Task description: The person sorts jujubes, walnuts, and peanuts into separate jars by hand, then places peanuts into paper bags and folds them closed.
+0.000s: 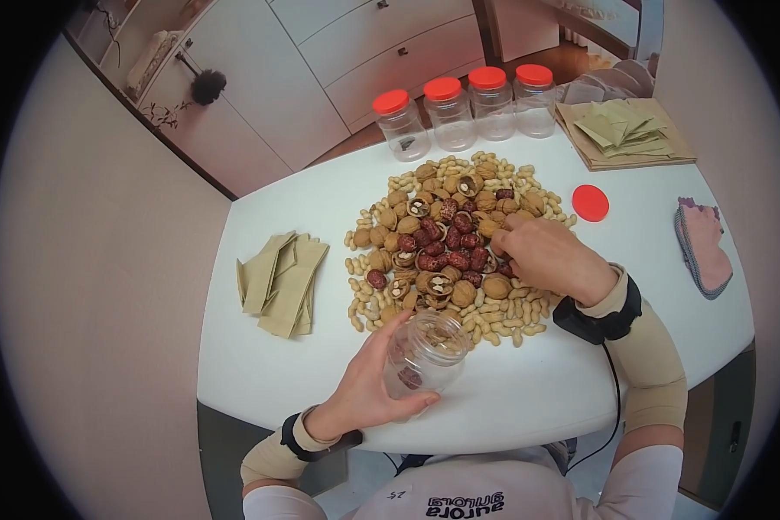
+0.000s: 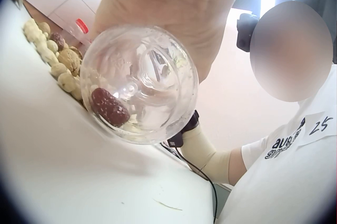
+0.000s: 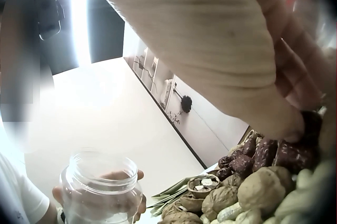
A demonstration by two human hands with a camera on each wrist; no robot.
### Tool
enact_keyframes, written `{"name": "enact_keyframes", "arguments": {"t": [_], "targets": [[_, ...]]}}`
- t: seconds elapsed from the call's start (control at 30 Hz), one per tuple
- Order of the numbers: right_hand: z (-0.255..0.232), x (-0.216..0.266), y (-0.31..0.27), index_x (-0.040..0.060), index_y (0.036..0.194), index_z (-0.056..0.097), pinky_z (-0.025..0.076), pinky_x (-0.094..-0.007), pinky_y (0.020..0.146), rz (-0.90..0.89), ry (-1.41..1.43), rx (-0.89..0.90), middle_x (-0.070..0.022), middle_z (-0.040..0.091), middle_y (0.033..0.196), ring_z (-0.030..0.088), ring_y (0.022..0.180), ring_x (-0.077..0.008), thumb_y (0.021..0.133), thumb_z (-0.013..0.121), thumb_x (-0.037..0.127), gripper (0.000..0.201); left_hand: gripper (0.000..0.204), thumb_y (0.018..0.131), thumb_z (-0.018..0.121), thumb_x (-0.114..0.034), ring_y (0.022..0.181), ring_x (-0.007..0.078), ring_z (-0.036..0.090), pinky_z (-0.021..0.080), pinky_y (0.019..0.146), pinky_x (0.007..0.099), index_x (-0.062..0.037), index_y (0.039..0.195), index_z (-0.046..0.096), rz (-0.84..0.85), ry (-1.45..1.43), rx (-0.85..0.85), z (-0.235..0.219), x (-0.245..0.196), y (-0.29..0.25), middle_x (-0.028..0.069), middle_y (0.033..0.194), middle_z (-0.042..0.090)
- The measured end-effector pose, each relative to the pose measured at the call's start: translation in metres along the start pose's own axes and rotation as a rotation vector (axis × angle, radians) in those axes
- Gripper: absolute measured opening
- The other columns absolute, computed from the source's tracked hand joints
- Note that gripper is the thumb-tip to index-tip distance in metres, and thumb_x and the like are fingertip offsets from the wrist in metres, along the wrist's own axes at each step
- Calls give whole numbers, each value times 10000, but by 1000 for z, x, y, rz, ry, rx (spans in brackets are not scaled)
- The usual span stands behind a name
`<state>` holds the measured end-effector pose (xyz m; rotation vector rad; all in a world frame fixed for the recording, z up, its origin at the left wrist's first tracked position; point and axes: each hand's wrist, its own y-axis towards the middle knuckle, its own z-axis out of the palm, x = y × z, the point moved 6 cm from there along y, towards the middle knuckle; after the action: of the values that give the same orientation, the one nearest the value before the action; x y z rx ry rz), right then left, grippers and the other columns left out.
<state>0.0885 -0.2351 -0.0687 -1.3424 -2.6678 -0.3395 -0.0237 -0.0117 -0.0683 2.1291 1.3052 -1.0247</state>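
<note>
My left hand (image 1: 368,377) grips a clear plastic jar (image 1: 425,364) without a lid, thumb on one side and fingers round the other. At the jar's bottom lies one red date (image 2: 110,107). On the right side of the nut pile, my right hand (image 1: 550,256) reaches down with bent fingers. Its thumb and fingers pinch a dark red date (image 3: 311,123), partly hidden by the hand. Beside it, more red dates (image 1: 455,247) lie heaped in the middle, ringed by walnuts (image 1: 497,286), some cracked, and peanuts (image 1: 503,322).
Four-sided back row: several clear jars with red lids (image 1: 443,88) stand along the far edge. A loose red lid (image 1: 590,203) lies right of the pile, near a pink and grey cloth (image 1: 704,247). Folded paper bags (image 1: 286,282) lie left; more paper bags (image 1: 624,128) are at the back right.
</note>
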Motion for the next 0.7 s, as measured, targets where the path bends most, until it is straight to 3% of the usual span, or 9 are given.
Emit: {"name": "enact_keyframes", "arguments": {"t": [0.17,0.23,0.27,0.33,0.43,0.47,0.53,0.63,0.7], "targets": [[-29,13,0,28,918,622,515,-411,705,14,100,-71,-117,581,898,623,817,-314,746,621,36,172,1053,679,852,-341,1246,324,490,408,1022,387,23,1462,249,-18,-17,9,0,1,0,237,1367,441],[-50,34,-2,-6,914,622,516,-390,731,-158,488,-139,-157,622,880,634,821,-317,764,605,48,160,1054,678,852,-340,1252,326,485,403,1030,391,24,1461,247,7,2,-7,0,0,0,237,1365,441],[-57,43,-3,-6,914,622,516,-390,731,-157,489,-137,-157,622,880,634,821,-317,764,605,48,160,1054,678,852,-340,1252,326,485,403,1030,391,24,1461,247,6,1,-6,0,0,0,237,1365,441],[-59,60,-8,7,948,635,517,-386,717,-165,892,18,-147,632,885,640,798,-302,802,615,113,181,1053,678,852,-340,1255,330,482,399,1036,395,23,1461,248,3,-6,6,1,2,0,239,1362,443],[-55,66,-10,18,975,648,519,-399,689,-177,954,44,-144,641,902,648,783,-306,838,629,154,194,1050,678,852,-336,1254,333,483,396,1039,396,20,1461,250,-5,-5,-1,0,1,0,240,1352,448],[-53,63,-10,18,975,648,519,-399,689,-176,953,44,-144,641,902,648,783,-306,838,629,154,194,1050,678,852,-336,1254,333,483,396,1039,396,20,1461,250,-5,-5,-1,0,1,0,240,1352,448],[-58,48,-9,33,964,659,517,-412,662,-212,421,-248,-136,638,902,651,786,-319,834,620,116,159,1050,677,853,-332,1247,331,490,409,1026,394,20,1461,249,20,-1,-6,0,-2,0,244,1342,454],[-32,25,-7,75,977,683,517,-385,679,-45,30,-70,-99,618,893,638,803,-286,788,646,76,193,1049,680,853,-323,1245,325,495,432,1013,396,23,1461,245,-10,-18,9,0,-2,0,243,1342,449],[-15,18,-8,77,974,683,515,-400,679,-39,23,-23,-96,615,886,639,811,-293,777,632,62,204,1047,682,853,-317,1241,324,498,441,1009,399,24,1461,243,-1,-25,3,1,-1,-1,244,1347,442]]}}
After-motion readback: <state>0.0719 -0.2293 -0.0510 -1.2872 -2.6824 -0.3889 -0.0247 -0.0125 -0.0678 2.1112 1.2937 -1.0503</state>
